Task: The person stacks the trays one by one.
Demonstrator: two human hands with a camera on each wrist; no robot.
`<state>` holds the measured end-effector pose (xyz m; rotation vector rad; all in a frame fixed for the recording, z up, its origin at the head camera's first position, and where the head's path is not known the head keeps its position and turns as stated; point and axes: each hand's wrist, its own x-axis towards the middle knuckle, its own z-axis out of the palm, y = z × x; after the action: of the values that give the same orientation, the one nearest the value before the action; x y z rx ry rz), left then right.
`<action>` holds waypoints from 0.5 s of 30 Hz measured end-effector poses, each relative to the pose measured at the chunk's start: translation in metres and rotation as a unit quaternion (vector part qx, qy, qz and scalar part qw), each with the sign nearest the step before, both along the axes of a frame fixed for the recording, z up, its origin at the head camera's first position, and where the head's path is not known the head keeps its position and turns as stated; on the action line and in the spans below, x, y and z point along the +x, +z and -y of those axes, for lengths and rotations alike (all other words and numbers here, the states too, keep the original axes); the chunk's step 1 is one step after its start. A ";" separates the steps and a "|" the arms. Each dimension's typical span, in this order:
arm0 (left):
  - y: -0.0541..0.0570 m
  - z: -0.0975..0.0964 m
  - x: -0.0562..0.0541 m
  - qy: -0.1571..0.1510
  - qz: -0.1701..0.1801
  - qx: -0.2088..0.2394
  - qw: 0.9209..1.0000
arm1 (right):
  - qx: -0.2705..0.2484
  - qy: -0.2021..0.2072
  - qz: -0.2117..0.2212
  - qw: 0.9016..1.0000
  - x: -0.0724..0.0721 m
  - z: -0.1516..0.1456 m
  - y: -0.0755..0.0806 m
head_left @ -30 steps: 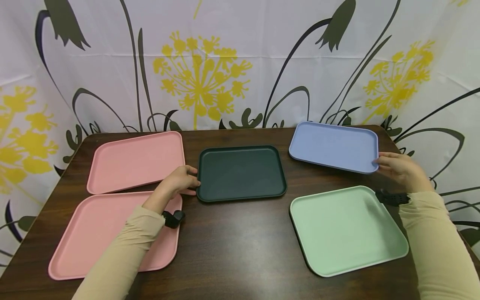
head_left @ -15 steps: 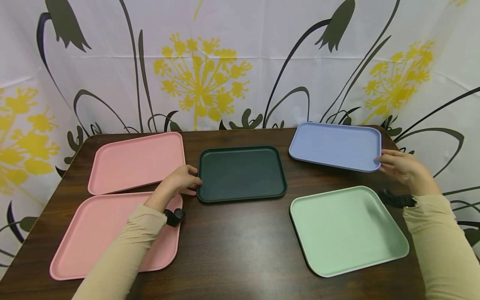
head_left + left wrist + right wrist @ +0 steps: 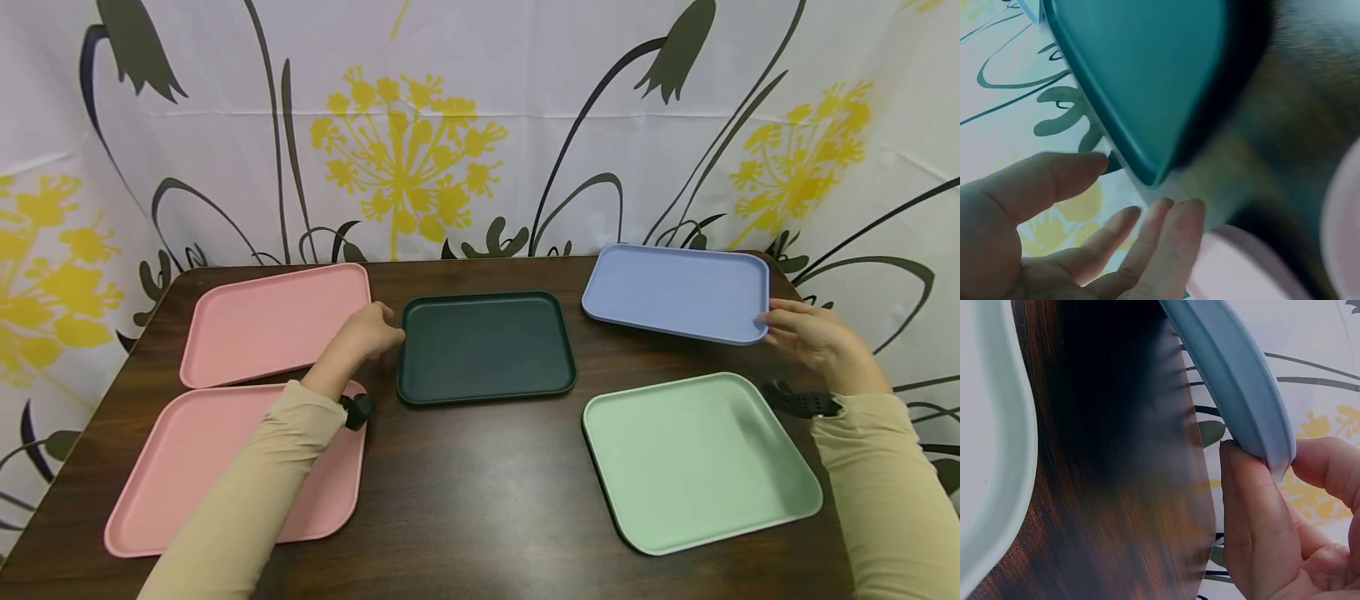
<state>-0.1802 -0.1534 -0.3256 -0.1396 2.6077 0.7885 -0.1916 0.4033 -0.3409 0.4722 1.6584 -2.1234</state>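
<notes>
In the head view, the left arm [image 3: 251, 492] crosses the nearer pink tray [image 3: 195, 467], its left hand [image 3: 365, 333] beside the mid-table dark tray [image 3: 487, 348]; the right arm [image 3: 881, 492] reaches forward, its right hand [image 3: 821, 340] at the blue tray [image 3: 675, 292], far right. In the left wrist view, the left hand is spread near the dark tray's corner. In the right wrist view, the right hand pinches the blue tray's edge.

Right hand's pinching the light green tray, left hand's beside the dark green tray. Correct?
Not quite: the right hand is pinching the blue tray, not the light green tray; the head view shows it, with the grip close up in the right wrist view. The left hand is indeed beside the dark green tray.
</notes>
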 end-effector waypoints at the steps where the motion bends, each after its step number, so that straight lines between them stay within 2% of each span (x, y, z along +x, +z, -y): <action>1: 0.002 -0.002 -0.002 -0.002 -0.010 -0.008 1.000 | -0.001 0.000 -0.001 1.000 0.000 0.000 0.000; 5: 0.008 -0.010 -0.009 0.008 -0.039 0.008 0.999 | -0.005 0.000 -0.002 1.000 -0.001 0.001 0.000; 9: 0.010 -0.023 -0.016 0.048 -0.041 0.082 0.995 | 0.044 0.007 0.012 0.999 0.000 0.001 0.005; 12: 0.010 -0.035 -0.020 0.081 -0.043 0.153 0.984 | 0.071 0.009 0.023 0.997 0.000 0.001 0.008; 15: 0.008 -0.046 -0.022 0.099 -0.055 0.214 0.970 | 0.060 0.012 0.020 0.998 -0.001 0.002 0.009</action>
<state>-0.2025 -0.1076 -0.3171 -0.2376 2.4788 1.4448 -0.1923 0.4014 -0.3319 0.5237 1.7658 -1.9924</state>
